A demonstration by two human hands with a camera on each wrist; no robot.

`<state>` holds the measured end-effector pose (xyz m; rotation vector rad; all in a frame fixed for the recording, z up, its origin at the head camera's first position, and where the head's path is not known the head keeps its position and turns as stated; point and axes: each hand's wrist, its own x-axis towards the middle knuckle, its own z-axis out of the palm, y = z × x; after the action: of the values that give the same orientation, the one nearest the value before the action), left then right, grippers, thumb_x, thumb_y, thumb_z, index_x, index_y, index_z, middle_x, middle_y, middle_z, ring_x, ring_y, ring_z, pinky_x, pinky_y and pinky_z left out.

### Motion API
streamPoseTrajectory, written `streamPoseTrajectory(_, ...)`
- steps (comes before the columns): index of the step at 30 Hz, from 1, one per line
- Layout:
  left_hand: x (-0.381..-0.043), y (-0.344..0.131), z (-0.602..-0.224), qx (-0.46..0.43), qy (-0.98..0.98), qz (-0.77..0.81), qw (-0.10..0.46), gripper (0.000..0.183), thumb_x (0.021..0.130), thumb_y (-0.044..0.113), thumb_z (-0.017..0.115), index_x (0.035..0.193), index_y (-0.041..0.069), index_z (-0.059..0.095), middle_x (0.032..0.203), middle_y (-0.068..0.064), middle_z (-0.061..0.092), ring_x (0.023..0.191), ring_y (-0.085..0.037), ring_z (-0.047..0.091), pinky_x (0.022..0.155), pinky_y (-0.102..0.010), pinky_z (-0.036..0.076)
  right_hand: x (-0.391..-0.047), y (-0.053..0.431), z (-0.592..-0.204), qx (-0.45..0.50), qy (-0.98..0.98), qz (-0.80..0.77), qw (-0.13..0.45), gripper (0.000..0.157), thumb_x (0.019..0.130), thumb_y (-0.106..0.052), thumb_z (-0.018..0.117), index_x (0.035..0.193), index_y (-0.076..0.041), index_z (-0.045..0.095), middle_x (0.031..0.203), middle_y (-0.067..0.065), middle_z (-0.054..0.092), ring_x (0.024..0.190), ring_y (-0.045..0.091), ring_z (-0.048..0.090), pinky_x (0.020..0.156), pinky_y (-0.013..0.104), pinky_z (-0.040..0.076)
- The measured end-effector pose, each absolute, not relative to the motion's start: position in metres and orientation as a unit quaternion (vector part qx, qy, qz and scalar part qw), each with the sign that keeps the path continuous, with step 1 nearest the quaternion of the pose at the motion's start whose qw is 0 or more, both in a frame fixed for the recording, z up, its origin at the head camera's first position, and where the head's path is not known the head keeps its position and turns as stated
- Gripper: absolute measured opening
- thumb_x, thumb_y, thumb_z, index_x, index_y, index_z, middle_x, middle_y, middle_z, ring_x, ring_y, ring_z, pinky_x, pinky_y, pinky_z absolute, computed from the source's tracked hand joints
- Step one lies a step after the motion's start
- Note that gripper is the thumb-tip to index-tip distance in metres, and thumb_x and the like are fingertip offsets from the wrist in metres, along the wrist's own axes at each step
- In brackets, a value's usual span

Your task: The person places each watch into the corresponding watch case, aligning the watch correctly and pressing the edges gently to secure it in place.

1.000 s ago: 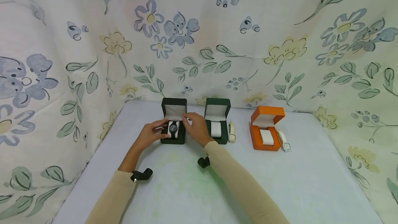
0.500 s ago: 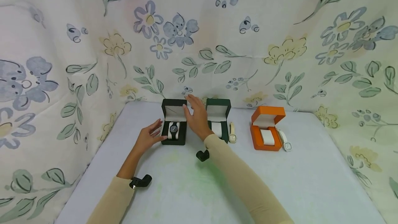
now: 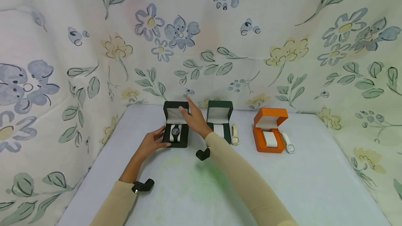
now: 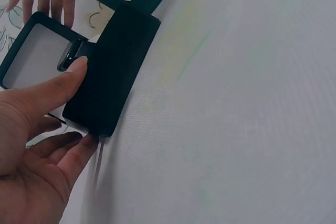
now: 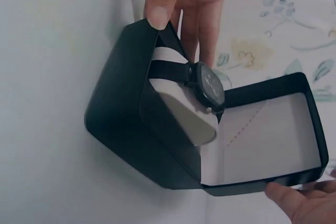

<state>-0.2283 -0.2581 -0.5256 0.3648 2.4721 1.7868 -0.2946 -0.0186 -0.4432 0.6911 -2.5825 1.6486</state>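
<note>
My left hand grips the left side of the dark box, thumb at its upper front edge; my right hand, fingers extended, touches the right edge of the raised lid. The box stands near the far edge of the table, close to the floral cloth; pale tabletop runs from its front face toward me. On its right, a narrow gap, crossed by my right hand, separates it from the open green box. The right wrist view shows the black watch in profile, strapped around a white cushion; the left wrist view shows my fingers against the box's side. Only the head view includes the orange box.
</note>
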Motion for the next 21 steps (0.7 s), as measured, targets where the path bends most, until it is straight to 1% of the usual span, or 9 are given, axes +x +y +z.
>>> streamPoseTrajectory(5,-0.228,-0.256,-0.525,0.115,0.816,0.566,0.034,0.089,0.085,0.009,0.083,0.156,-0.004,0.031,0.160,-0.023,0.030,0.143,-0.043,0.038,0.110,-0.045,0.042,-0.302,-0.016,-0.450,0.208,-0.819,0.534,-0.003,0.068,0.109,-0.048,0.041,0.164,-0.015,0.019,0.167,0.006,0.023,0.151,0.026,0.028,0.122,0.046,0.029)
streamPoseTrajectory(9,-0.228,-0.255,-0.523,0.116,0.823,0.556,0.031,0.086,0.086,0.009,0.083,0.154,-0.006,0.033,0.158,-0.025,0.032,0.141,-0.044,0.039,0.109,-0.049,0.042,-0.304,-0.015,-0.451,0.204,-0.816,0.541,-0.012,0.063,0.109,-0.045,0.042,0.162,-0.015,0.026,0.167,0.007,0.026,0.149,0.029,0.032,0.120,0.046,0.032)
streamPoseTrajectory(12,-0.228,-0.255,-0.522,0.111,0.828,0.548,0.030,0.084,0.086,0.008,0.083,0.153,-0.006,0.034,0.157,-0.025,0.034,0.140,-0.044,0.040,0.110,-0.051,0.041,-0.304,-0.015,-0.451,0.202,-0.816,0.541,-0.017,0.059,0.108,-0.046,0.044,0.159,-0.017,0.033,0.165,0.008,0.030,0.147,0.032,0.036,0.118,0.045,0.036)
streamPoseTrajectory(15,-0.228,-0.254,-0.522,0.101,0.829,0.549,0.031,0.084,0.085,0.007,0.083,0.153,-0.006,0.036,0.156,-0.025,0.036,0.139,-0.042,0.043,0.111,-0.051,0.040,-0.304,-0.015,-0.451,0.202,-0.816,0.541,-0.022,0.055,0.108,-0.045,0.047,0.154,-0.017,0.037,0.162,0.010,0.035,0.146,0.034,0.037,0.117,0.045,0.037)
streamPoseTrajectory(17,-0.228,-0.254,-0.522,0.094,0.829,0.550,0.036,0.084,0.085,0.007,0.083,0.153,-0.005,0.036,0.156,-0.024,0.036,0.139,-0.041,0.043,0.113,-0.051,0.038,-0.304,-0.016,-0.452,0.204,-0.816,0.540,-0.024,0.055,0.107,-0.044,0.048,0.153,-0.015,0.038,0.160,0.013,0.038,0.146,0.034,0.037,0.117,0.046,0.037)
streamPoseTrajectory(21,-0.229,-0.254,-0.523,0.085,0.823,0.560,0.044,0.083,0.084,0.005,0.083,0.153,-0.005,0.037,0.156,-0.023,0.037,0.139,-0.039,0.044,0.113,-0.050,0.038,-0.304,-0.016,-0.455,0.211,-0.821,0.530,-0.021,0.054,0.107,-0.042,0.051,0.149,-0.012,0.037,0.151,0.017,0.048,0.138,0.033,0.048,0.111,0.049,0.044)
